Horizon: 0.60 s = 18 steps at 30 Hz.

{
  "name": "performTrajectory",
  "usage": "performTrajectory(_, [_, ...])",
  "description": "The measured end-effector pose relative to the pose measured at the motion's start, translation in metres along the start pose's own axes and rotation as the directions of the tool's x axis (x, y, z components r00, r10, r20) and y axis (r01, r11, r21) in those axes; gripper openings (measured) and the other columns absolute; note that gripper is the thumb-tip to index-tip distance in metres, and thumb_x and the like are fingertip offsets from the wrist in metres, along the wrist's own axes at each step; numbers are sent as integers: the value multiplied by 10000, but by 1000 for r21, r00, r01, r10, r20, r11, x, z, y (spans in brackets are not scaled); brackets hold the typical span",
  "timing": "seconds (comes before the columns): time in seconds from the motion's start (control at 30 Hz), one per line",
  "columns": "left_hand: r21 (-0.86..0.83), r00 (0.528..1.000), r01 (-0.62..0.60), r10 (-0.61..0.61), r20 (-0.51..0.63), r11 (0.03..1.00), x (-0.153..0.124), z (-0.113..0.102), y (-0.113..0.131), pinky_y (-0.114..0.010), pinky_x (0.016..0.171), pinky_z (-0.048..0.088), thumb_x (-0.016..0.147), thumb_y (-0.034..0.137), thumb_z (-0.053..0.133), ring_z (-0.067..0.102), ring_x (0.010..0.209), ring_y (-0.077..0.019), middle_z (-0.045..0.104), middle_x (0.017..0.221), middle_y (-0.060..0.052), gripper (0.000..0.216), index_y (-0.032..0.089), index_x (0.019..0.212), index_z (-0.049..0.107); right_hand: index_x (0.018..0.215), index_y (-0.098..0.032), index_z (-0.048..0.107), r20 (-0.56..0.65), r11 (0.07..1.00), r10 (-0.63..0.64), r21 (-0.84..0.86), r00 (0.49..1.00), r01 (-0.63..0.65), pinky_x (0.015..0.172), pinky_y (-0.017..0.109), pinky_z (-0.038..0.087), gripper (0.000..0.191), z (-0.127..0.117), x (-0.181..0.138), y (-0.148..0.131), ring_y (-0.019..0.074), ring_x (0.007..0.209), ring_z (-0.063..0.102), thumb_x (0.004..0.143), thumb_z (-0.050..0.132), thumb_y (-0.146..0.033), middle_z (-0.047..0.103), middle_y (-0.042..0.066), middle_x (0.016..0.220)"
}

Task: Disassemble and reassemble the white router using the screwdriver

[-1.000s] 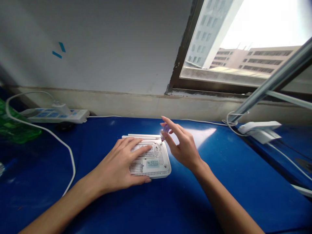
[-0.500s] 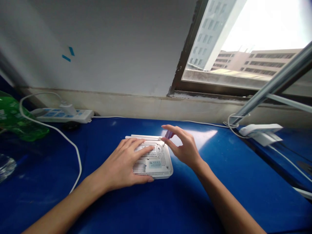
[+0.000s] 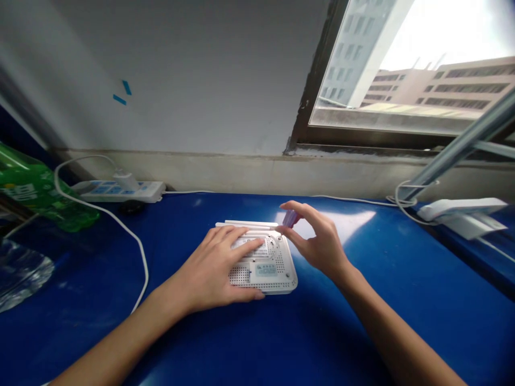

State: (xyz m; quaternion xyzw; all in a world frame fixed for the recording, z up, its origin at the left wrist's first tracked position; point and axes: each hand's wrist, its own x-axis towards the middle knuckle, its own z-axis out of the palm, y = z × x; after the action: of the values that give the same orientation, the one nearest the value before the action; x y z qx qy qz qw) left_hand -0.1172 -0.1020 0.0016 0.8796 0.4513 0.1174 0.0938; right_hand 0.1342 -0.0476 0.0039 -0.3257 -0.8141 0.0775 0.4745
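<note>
On the blue table (image 3: 354, 332), near middle: white router (image 3: 281, 281), upside down, antennas folded along its far edge. Left hand (image 3: 209, 268), fingers spread flat, presses it down, gripping nothing. Right hand (image 3: 317, 241), fingers pinched on small purple screwdriver (image 3: 289, 218), tip at router's far right corner. Risk: tip slips and scratches plastic; looser pressure lets router slide.

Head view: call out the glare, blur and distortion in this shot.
Head view: the window blows out to white at the sky; a glare patch lies on the blue table beside the right hand; wide-angle distortion slants the wall base at left; the purple handle and the label on the white router look soft.
</note>
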Motion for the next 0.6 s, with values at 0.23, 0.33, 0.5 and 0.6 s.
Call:
performTrajectory(0.23, [3, 1000, 5, -5, 10, 1000, 0, -1, 2, -608, 1165, 317, 750, 798, 693, 419, 1424, -388, 466, 1562, -141, 943, 339, 1541, 462, 1394, -248, 593, 42, 998, -20, 61, 999, 17, 933, 368, 565, 396, -2, -2, -7, 193, 1049, 717, 1020, 520, -140, 752, 70, 1165])
performTrajectory(0.33, [2, 1000, 7, -8, 15, 1000, 0, -2, 2, -614, 1167, 310, 744, 794, 704, 412, 1431, -393, 460, 1568, -142, 945, 342, 1538, 465, 1330, -242, 633, 3, 983, 59, 174, 998, -58, 890, 338, 579, 352, 3, -3, -8, 176, 962, 739, 992, 592, -153, 767, 43, 1058])
performTrajectory(0.5, [-2, 1000, 11, -11, 21, 1000, 0, -3, 3, -628, 1167, 303, 751, 795, 697, 406, 1438, -399, 445, 1586, -128, 938, 361, 1545, 449, 1180, -243, 717, -44, 988, 64, 146, 997, -57, 749, 331, 556, 246, 7, 3, -9, 156, 770, 648, 939, 686, -200, 641, 12, 872])
performTrajectory(0.6, [-3, 1000, 7, -7, 21, 1000, -1, -4, 3, -635, 1170, 297, 754, 799, 689, 399, 1444, -399, 440, 1591, -128, 938, 366, 1548, 441, 1152, -267, 744, -64, 996, 45, 78, 997, -40, 712, 336, 548, 245, 5, 6, -8, 157, 719, 608, 911, 728, -222, 597, 3, 816])
